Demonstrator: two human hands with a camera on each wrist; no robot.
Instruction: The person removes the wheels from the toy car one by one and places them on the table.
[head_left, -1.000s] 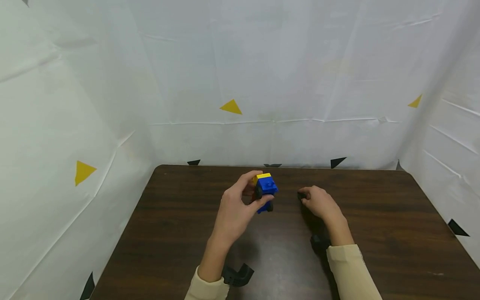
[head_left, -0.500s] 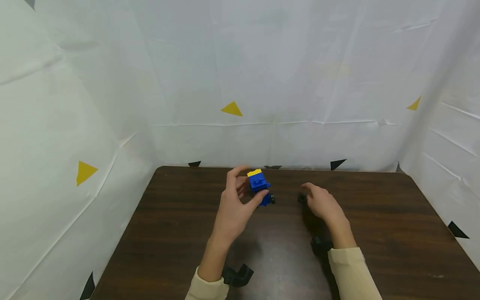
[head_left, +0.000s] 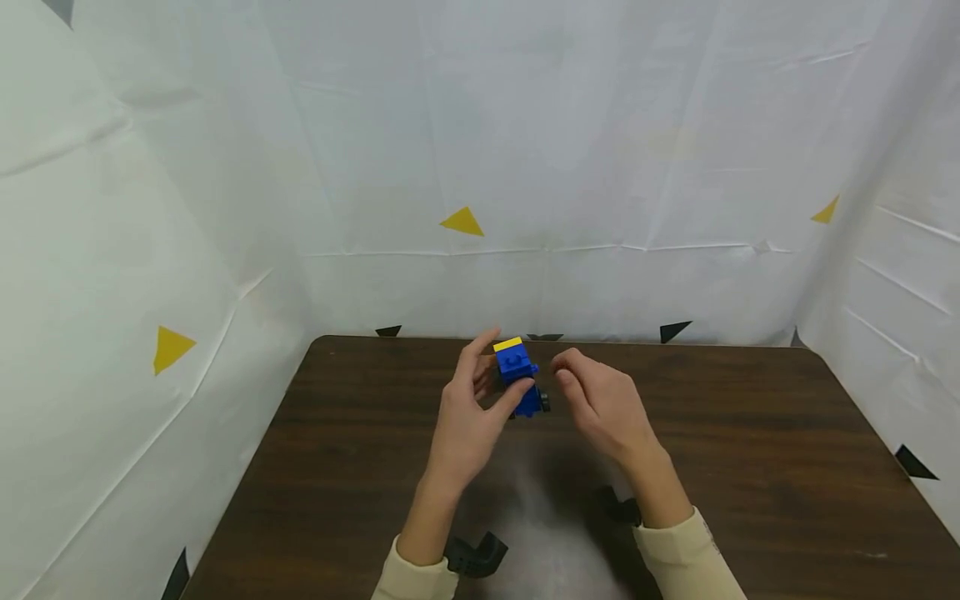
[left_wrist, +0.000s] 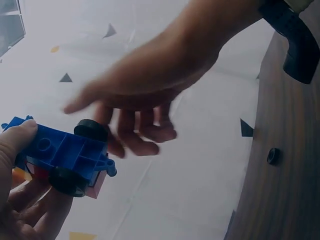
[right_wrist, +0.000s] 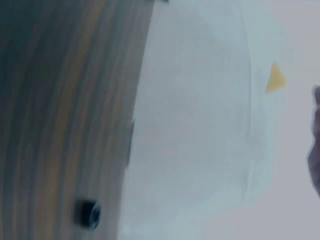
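Note:
My left hand (head_left: 512, 372) holds a small toy car (head_left: 517, 367) of blue bricks with a yellow top above the far middle of the table (head_left: 750, 433). Thumb and fingers pinch its sides. In the left wrist view the left hand (left_wrist: 22, 175) grips the car (left_wrist: 60, 152) with its underside and two black wheels (left_wrist: 91, 130) showing. My right hand (head_left: 573, 375) hovers just right of the car, fingers loosely curled and holding nothing; the right hand (left_wrist: 125, 115) hangs close above the car. A loose black wheel (left_wrist: 273, 156) lies on the table, and the black wheel (right_wrist: 87, 214) also shows in the blurred right wrist view.
White sheets (head_left: 600, 167) with yellow and black triangles wall the dark wooden table on three sides. Black wrist camera mounts (head_left: 476, 554) sit at both cuffs near the front edge.
My right hand has left the loose black wheel on the table and moved left to the car. The left hand lifted the car slightly up and left.

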